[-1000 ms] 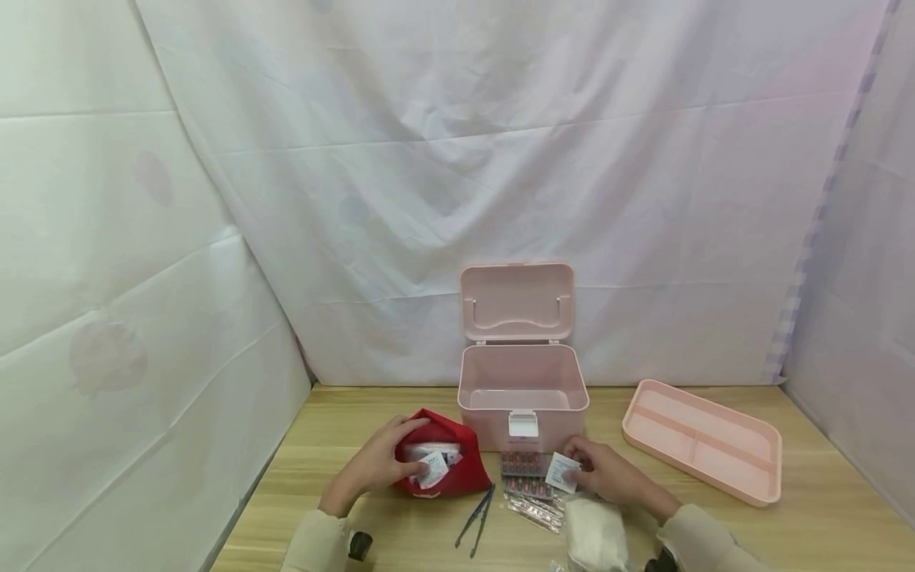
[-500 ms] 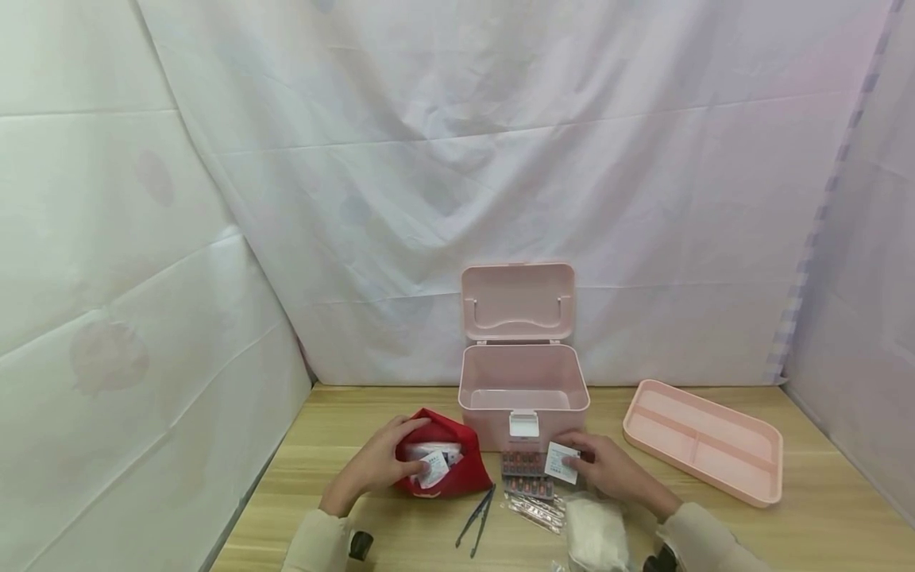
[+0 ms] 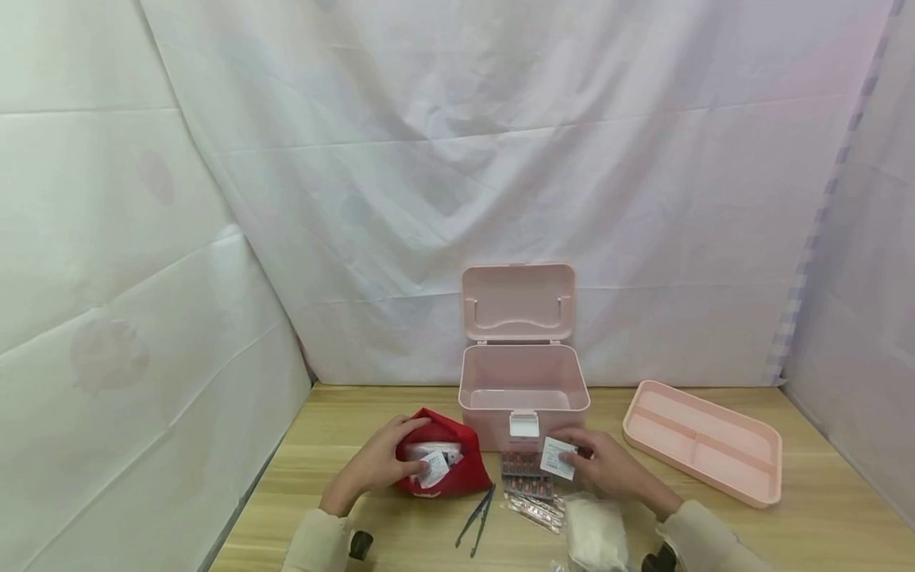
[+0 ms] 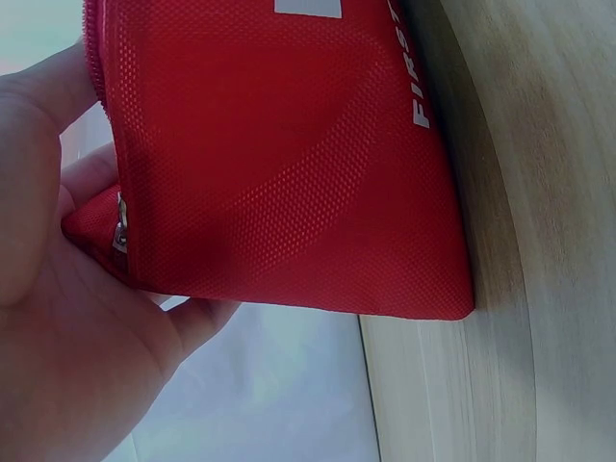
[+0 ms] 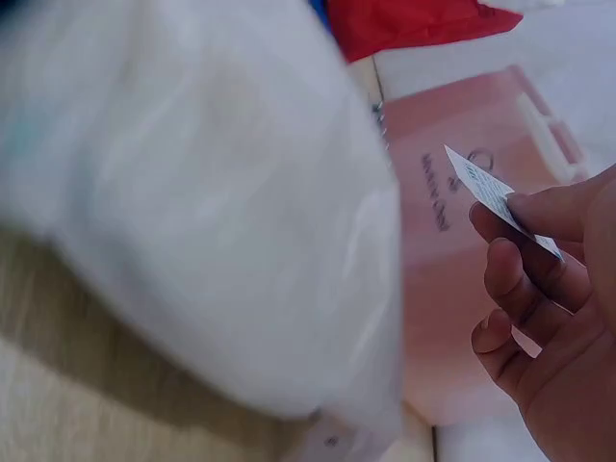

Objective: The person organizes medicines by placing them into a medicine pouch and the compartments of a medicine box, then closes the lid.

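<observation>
My left hand (image 3: 382, 458) grips the opened rim of a red zippered pouch (image 3: 466, 469), with white packets visible inside its mouth. The left wrist view shows the pouch (image 4: 279, 173) from the side, its zip edge between thumb and fingers. In my right hand (image 3: 608, 465) a small white printed sachet (image 3: 557, 458) is pinched between thumb and fingers, just in front of the pink medicine chest (image 3: 489, 425). That chest stands with its lid raised. The right wrist view has the sachet (image 5: 486, 191) seen nearly edge-on, apart from the chest (image 5: 452, 289).
Capsule blister packs (image 3: 527, 486), wrapped swabs (image 3: 536, 512) and tweezers (image 3: 475, 520) lie in front of the chest. A bagged white bundle (image 3: 596, 532) sits near my right wrist. At right lies a pink divided tray (image 3: 704, 441). White cloth (image 3: 429, 199) hangs behind.
My right hand has lifted the sachet off the blister packs and moved slightly left and up with it. The left hand and the red pouch have stayed in place.
</observation>
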### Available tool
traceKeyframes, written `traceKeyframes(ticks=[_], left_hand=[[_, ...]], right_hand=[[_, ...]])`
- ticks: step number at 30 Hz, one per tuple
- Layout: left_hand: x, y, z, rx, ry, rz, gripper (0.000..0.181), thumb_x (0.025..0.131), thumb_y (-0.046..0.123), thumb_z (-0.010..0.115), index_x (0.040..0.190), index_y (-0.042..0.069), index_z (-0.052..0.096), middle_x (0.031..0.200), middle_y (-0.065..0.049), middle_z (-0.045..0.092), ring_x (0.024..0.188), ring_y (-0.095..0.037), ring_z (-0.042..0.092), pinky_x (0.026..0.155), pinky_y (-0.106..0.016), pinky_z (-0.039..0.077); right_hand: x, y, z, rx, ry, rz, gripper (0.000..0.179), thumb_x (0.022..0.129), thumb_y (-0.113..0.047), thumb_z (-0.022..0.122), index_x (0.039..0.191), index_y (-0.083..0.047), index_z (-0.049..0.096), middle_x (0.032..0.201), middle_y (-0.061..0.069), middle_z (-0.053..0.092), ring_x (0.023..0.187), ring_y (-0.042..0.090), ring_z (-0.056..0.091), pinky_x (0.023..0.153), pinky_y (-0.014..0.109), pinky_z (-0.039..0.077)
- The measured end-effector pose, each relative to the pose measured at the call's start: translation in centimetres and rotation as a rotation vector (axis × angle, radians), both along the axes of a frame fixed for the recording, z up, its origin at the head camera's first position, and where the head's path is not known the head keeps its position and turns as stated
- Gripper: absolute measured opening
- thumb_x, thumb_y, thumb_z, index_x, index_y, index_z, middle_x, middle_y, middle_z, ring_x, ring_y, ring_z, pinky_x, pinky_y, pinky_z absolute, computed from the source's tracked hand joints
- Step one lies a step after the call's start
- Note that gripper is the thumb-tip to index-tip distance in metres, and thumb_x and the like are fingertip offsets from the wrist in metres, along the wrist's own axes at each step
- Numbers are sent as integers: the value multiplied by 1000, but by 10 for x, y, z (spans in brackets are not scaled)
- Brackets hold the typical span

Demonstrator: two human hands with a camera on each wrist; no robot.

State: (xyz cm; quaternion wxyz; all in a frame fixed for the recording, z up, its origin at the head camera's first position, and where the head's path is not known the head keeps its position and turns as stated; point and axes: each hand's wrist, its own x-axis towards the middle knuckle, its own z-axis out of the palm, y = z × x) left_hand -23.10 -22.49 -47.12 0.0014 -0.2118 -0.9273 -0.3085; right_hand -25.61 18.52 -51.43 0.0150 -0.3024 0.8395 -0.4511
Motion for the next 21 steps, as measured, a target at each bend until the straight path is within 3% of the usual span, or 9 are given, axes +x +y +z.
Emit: traceKeyframes(ticks=[3, 10, 15, 21], left_hand=[[0, 0, 1, -2, -2, 3, 67, 81, 28, 81, 141, 16, 54, 124, -4, 56, 110, -20, 54, 97, -49, 49], [1, 1, 3, 0, -8, -3, 68, 81, 27, 81, 142, 14, 54, 124, -5, 56, 110, -21, 54, 97, -50, 49], [1, 1, 3, 0, -11, 1, 68, 81, 27, 82, 142, 15, 53, 125, -5, 55, 111, -21, 54, 98, -49, 49], [1, 2, 4, -4, 14, -9, 68, 80, 26, 82, 141, 14, 54, 123, -6, 56, 110, -22, 55, 96, -51, 49]], right_hand=[[5, -5, 8, -3, 1, 26, 34, 95, -17, 65, 128, -11, 64, 114, 9, 67, 76, 7, 60, 63, 27, 55], [17, -20, 26, 23, 63, 110, 37, 96, -21, 64, 129, -7, 63, 94, -5, 65, 66, 2, 49, 57, 23, 48], [24, -30, 39, 20, 20, 161, 37, 98, -23, 62, 133, -12, 62, 98, -3, 66, 73, 4, 55, 61, 23, 52], [25, -35, 45, 30, 41, 168, 37, 97, -23, 62, 132, -9, 62, 95, -4, 65, 72, 6, 53, 60, 23, 50]])
